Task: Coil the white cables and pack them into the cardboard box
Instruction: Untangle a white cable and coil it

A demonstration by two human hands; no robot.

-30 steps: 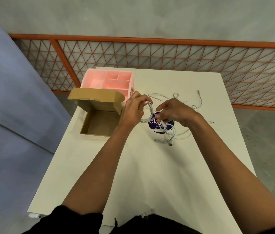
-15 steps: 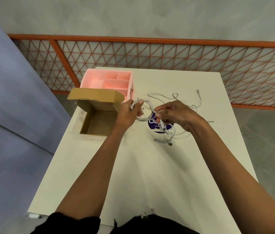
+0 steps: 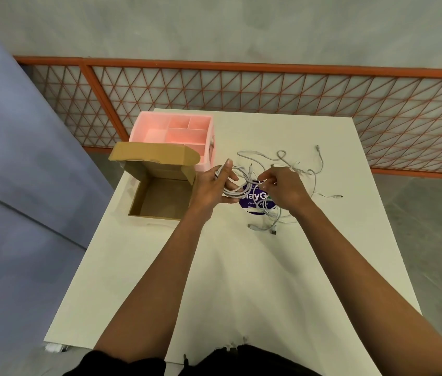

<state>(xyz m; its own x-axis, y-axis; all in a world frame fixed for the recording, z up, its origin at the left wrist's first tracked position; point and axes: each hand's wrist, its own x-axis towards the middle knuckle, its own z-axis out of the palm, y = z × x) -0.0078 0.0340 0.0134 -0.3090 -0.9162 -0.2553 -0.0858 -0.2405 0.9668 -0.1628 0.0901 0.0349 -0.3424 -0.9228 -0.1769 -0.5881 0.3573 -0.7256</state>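
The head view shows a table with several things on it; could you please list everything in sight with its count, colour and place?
table: one, white, centre
cardboard box: one, brown, lid up, left side of the table
organiser tray: one, pink, with compartments, behind the box
white cables: several, exact count unclear, loose on the table right of the box; one partly coiled between the hands
round sticker: one, purple with white lettering, under the cables
mesh railing: one, orange, behind the table
left hand: holds the coiled loops
right hand: pinches a cable
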